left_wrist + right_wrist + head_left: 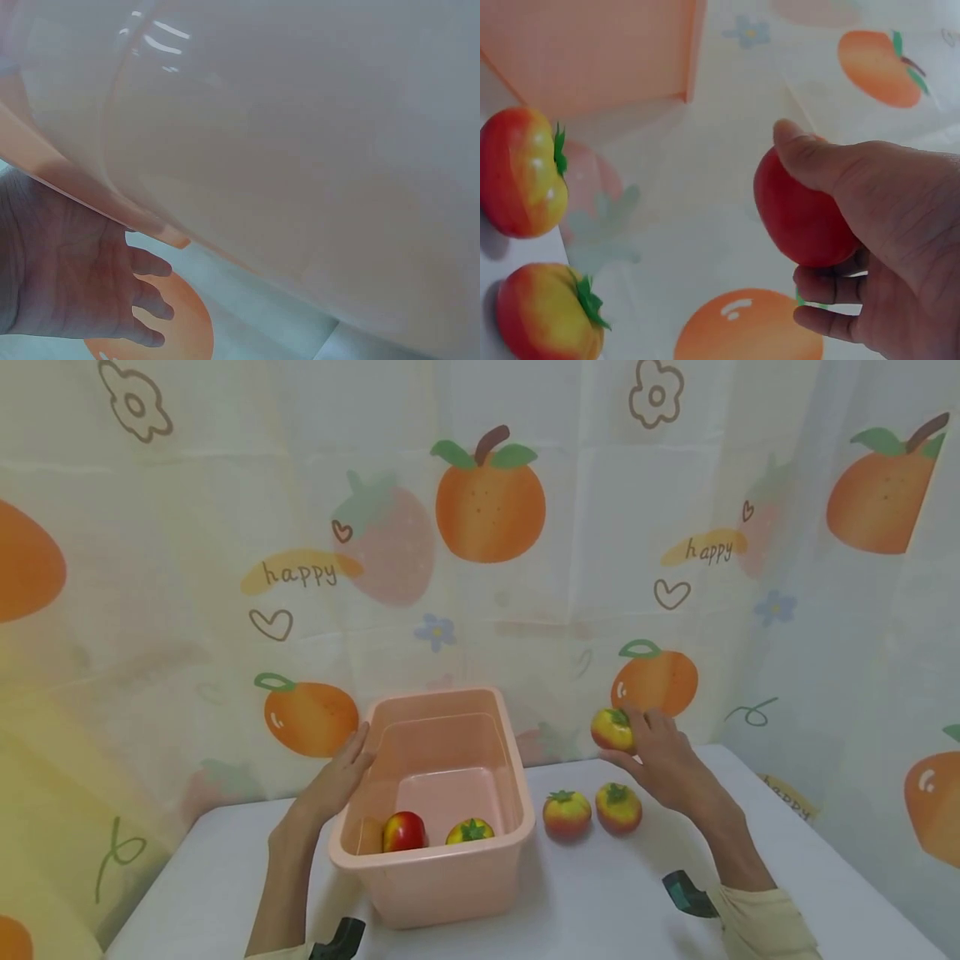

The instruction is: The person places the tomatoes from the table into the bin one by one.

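Observation:
My right hand point(671, 768) holds a red-and-yellow tomato point(611, 729) above the table, thumb on one side and fingers on the other. Seen from the right wrist, its smooth red underside point(802, 214) faces the camera. Below it, two more tomatoes, a left one point(567, 818) and a right one point(618, 810), sit side by side with green tops upward. The left hand point(333, 781) rests along the left rim of a pink plastic bin point(442, 889), fingers extended. Inside the bin lie a redder tomato point(405, 832) and one with its green top showing point(470, 832); the front wall partly hides both.
The bin stands on a white-covered table point(600, 902), left of the two loose tomatoes. Behind the table hangs a fruit-print curtain point(570, 593), which also runs along both sides.

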`<control>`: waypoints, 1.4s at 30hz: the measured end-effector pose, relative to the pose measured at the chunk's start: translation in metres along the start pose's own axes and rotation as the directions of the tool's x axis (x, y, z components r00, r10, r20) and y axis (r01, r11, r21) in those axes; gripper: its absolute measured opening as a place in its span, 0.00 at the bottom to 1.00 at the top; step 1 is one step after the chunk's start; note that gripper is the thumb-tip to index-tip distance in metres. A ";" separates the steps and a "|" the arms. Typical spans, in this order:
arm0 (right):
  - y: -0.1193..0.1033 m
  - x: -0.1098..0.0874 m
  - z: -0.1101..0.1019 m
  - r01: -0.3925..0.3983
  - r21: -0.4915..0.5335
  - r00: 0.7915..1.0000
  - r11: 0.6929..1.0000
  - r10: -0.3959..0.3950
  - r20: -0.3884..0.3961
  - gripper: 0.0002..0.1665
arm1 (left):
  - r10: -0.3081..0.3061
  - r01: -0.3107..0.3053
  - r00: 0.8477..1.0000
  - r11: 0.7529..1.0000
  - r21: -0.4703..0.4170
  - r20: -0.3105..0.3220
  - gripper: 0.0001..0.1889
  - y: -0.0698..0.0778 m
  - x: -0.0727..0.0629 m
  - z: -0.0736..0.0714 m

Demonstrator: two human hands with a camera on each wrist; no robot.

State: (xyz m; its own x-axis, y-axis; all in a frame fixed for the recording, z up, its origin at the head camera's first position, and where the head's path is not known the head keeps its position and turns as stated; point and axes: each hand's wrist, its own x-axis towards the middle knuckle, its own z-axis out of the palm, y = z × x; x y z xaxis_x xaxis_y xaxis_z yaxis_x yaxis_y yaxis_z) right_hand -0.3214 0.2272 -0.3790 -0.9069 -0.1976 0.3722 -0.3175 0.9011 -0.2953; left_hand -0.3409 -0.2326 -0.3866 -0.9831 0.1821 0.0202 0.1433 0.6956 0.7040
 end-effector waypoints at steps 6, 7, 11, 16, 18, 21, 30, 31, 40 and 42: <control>-0.020 0.004 0.007 0.060 0.062 0.996 0.996 -0.055 -0.077 0.49 | -0.008 0.008 1.000 1.000 -0.008 -0.001 0.43 0.001 0.001 0.000; -0.026 0.005 0.010 0.084 0.062 0.992 0.995 -0.077 -0.104 0.49 | -0.007 0.007 1.000 1.000 -0.010 -0.003 0.43 0.000 0.001 0.001; -0.054 0.005 0.022 0.183 0.061 0.965 0.981 -0.168 -0.202 0.51 | -0.010 0.010 1.000 1.000 -0.004 -0.008 0.42 0.001 0.001 0.001; -0.085 -0.001 0.035 0.278 0.175 0.946 0.945 -0.238 -0.220 0.52 | -0.018 0.018 1.000 1.000 -0.013 -0.002 0.42 0.002 -0.001 0.002; -0.093 -0.003 0.040 0.325 0.210 0.934 0.922 -0.279 -0.221 0.52 | -0.022 0.022 1.000 1.000 -0.016 -0.001 0.42 0.003 -0.001 0.002; -0.101 -0.004 0.046 0.400 0.216 0.909 0.891 -0.356 -0.215 0.51 | -0.017 0.017 1.000 1.000 -0.012 0.002 0.42 0.003 -0.002 0.002; -0.099 -0.007 0.038 0.386 0.205 0.919 0.899 -0.357 -0.167 0.47 | -0.019 0.019 1.000 1.000 -0.011 0.004 0.42 0.003 -0.003 0.001; -0.098 -0.007 0.035 0.379 0.206 0.922 0.902 -0.349 -0.167 0.46 | -0.020 0.020 1.000 1.000 -0.011 0.005 0.42 0.003 -0.003 0.001; -0.080 -0.006 0.015 0.331 0.204 0.939 0.921 -0.301 -0.166 0.41 | -0.012 0.012 1.000 1.000 -0.017 0.001 0.43 0.002 -0.002 0.001; -0.077 -0.007 0.011 0.313 0.203 0.946 0.928 -0.286 -0.154 0.41 | -0.009 0.009 1.000 1.000 -0.018 -0.001 0.43 0.003 -0.002 0.001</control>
State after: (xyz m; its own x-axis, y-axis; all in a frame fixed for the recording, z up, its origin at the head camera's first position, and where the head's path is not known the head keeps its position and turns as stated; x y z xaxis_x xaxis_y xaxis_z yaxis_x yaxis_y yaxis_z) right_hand -0.2940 0.1550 -0.3681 -0.7242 -0.3848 0.5723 -0.6350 0.6957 -0.3358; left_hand -0.3382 -0.2302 -0.3856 -0.9845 0.1749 0.0146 0.1323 0.6848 0.7166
